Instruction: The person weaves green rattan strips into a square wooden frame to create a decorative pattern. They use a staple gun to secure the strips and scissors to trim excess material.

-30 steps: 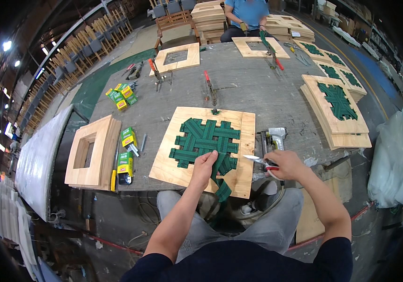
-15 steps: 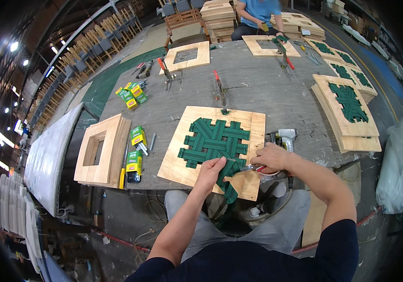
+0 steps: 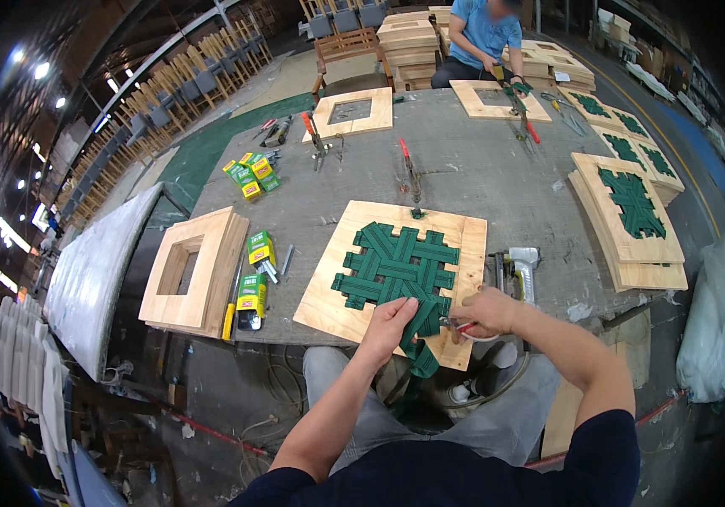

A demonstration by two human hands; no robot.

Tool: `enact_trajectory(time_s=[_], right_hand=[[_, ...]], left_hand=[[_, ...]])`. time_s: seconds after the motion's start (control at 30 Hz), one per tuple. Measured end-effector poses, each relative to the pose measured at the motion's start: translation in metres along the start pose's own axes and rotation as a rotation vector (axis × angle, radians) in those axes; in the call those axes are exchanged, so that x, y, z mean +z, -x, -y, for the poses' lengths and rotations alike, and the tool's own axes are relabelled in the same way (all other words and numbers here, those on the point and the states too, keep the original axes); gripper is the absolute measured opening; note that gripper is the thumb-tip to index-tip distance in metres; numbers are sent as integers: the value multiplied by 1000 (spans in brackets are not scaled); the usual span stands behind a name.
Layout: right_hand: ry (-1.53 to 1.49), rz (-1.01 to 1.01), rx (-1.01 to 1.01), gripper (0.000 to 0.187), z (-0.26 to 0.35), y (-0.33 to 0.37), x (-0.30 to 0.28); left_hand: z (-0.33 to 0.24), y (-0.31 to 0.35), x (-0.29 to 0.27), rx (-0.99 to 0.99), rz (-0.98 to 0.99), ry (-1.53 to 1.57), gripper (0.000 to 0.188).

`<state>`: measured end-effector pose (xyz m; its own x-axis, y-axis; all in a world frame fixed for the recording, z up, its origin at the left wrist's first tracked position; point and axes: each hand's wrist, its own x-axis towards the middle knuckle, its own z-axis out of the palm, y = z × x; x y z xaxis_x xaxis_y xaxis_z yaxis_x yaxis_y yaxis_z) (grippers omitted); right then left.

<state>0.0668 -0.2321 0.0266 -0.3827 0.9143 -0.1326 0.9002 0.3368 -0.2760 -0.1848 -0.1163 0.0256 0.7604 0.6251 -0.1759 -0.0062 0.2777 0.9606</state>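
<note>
A square wooden frame (image 3: 322,291) lies before me on the table, its opening crossed by woven green elastic webbing (image 3: 396,269). At its near edge my left hand (image 3: 389,325) pinches a loose webbing strap (image 3: 423,359), whose end curls down past the frame. My right hand (image 3: 487,313) is closed round the red-and-white handles of a pair of scissors (image 3: 464,329). Their blades point left at the strap beside my left fingers; whether they touch it is hard to make out. A silver staple gun (image 3: 524,266) lies just beyond my right hand.
Stacked wooden frames (image 3: 185,270) stand at the left, near green-and-yellow boxes (image 3: 251,294). Webbed frames (image 3: 628,203) are piled at the right. Clamps (image 3: 409,169) lie farther back. Across the table, a person in a blue shirt (image 3: 485,38) handles another frame (image 3: 480,100).
The view has shifted, so the table sits a little lower and farther right. My right hand has brought the scissors slightly nearer to me along the strap. My left hand keeps its pinch.
</note>
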Motion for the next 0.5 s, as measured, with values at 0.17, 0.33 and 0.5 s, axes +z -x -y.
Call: enact_trajectory(time_s=[0.17,0.33,0.5], right_hand=[[-71,-699,487,52,2,43,37],[-60,-856,1064,46,-49,118,43],[308,-980,947,45,-78,144,41]], left_hand=[[-3,36,-30,183,-46,-59,46],[20,84,-80,-5,-268,182,45],[46,102,-88,59,-323,102,55]])
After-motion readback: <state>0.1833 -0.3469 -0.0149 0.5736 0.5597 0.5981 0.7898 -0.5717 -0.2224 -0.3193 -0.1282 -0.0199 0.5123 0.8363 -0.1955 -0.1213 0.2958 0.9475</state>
